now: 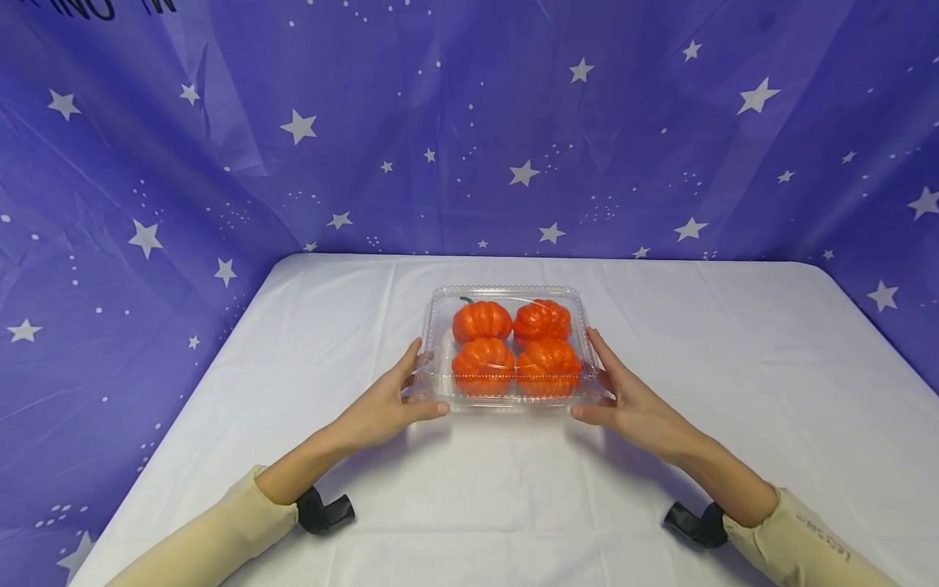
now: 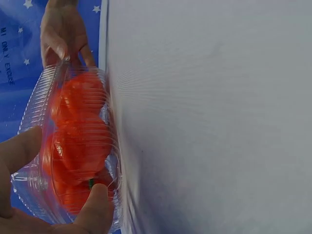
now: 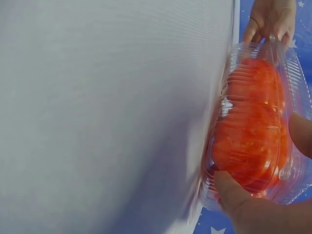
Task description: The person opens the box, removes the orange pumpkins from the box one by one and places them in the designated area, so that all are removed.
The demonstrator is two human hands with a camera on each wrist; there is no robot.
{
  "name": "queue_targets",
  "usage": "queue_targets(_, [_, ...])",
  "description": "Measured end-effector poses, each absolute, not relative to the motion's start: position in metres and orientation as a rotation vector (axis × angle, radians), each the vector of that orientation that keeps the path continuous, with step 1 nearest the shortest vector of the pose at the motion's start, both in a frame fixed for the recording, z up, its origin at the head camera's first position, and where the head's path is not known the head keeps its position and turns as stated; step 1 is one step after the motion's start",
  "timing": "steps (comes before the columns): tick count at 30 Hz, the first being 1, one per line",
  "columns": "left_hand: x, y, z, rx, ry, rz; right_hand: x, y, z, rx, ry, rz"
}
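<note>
A clear plastic box point(image 1: 513, 403) with a closed-looking lid holds several orange pumpkins point(image 1: 482, 365), arranged two by two; one at the back left has a green stem. The left hand point(image 1: 389, 403) grips the box's left side, thumb at the front corner. On the opposite side the right hand point(image 1: 634, 408) holds it the same way. In the left wrist view, the left hand's point(image 2: 53, 204) thumb and a finger lie against the ribbed plastic point(image 2: 34, 165). The right wrist view shows the right hand point(image 3: 263, 209) touching the box point(image 3: 292, 170) near its end.
A white cloth point(image 1: 513, 505) covers the table, with its far edge behind the box. A purple-blue curtain with white stars point(image 1: 440, 122) hangs behind and at the sides. Black wrist mounts point(image 1: 323, 512) sit at both sleeves point(image 1: 213, 534).
</note>
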State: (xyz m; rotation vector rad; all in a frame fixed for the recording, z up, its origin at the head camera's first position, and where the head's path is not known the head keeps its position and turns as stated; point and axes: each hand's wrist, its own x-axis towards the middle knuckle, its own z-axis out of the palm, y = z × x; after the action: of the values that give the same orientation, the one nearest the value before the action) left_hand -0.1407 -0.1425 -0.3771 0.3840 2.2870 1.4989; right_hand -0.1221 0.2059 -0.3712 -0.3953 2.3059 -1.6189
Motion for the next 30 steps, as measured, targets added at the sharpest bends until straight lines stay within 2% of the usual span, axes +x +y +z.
queue_targets(30, [-0.1406,-0.1484,-0.3820,0.516,2.253,1.572,-0.1219,0.2056,-0.3732,-0.429,2.330,-1.611])
